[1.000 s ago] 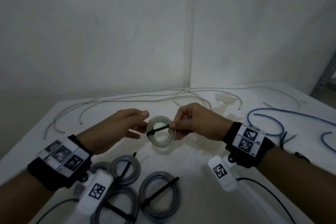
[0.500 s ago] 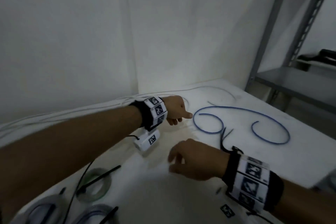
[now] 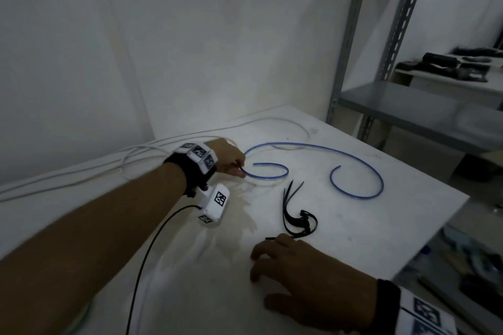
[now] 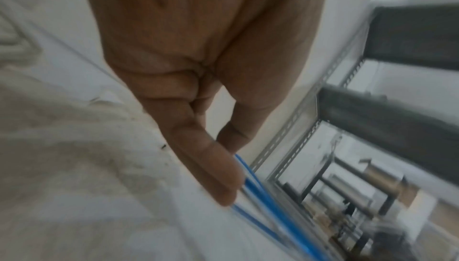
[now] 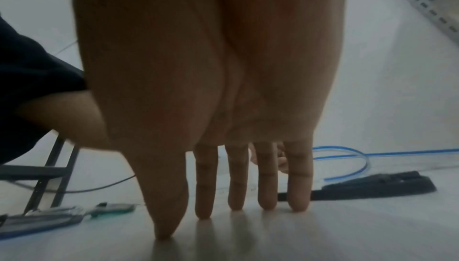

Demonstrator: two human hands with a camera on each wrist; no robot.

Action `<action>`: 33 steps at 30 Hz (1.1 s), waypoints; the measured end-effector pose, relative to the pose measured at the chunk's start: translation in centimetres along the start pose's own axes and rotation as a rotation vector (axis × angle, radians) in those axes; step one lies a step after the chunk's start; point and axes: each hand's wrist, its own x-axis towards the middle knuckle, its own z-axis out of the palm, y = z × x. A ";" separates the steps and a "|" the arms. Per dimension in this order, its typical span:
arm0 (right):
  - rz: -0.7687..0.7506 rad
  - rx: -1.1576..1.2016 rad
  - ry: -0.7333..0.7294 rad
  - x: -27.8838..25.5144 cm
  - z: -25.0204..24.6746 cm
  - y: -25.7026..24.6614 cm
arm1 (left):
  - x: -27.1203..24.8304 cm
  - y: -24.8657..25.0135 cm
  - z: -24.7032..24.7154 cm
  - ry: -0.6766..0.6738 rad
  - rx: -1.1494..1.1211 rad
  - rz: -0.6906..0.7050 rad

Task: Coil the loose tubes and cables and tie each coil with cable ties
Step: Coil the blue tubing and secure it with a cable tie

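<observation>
Reaching far across the white table point(image 3: 353, 239), the left hand point(image 3: 227, 159) pinches the near end of the blue tube point(image 3: 362, 168) between thumb and fingertips; left wrist view confirms it, thumb point(image 4: 211, 167) laid against blue strands point(image 4: 261, 196) right at the tabletop, though blur hides how many fingers are on it. Blue tube lies loose in an S-shaped curl over the far right part of the table, one loop beside the left hand, the other open loop further right, uncoiled, no tie on it. Right hand point(image 3: 302, 277) sits low near the front of the table, palm down, fingers spread and straight, holding nothing; right wrist view shows all fingertips point(image 5: 203, 212) plus thumb touching the surface. Bundle of black cable ties point(image 3: 295, 215) lies on the table between the two hands, just beyond the right fingertips, tails fanning toward the blue tube; one tie end runs just past the right index finger, contact unclear. Pale clear tubes point(image 3: 136, 155) run along the back edge of the table by the wall, behind the left wrist, still loose. Grey metal shelving point(image 3: 408, 106) stands right of the table with dark items on an upper shelf, too blurry to identify.
</observation>
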 end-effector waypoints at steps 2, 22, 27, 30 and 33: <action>-0.008 -0.003 0.055 -0.2 0.9 0.2 | -0.8 -0.3 -0.3 0.035 -0.196 0.021; 0.050 1.547 0.693 6.0 -8.6 -5.8 | -22.9 -4.9 -5.3 0.255 -0.460 0.478; -0.160 1.699 0.669 10.2 -9.4 -10.4 | -24.5 -8.4 -7.3 0.403 -0.834 0.388; -0.245 1.698 0.601 12.2 -8.7 -12.5 | -25.8 -9.1 -10.1 0.399 -1.341 0.457; -0.258 1.633 0.572 13.3 -8.9 -13.0 | -27.3 -9.8 -12.9 0.387 -1.156 0.441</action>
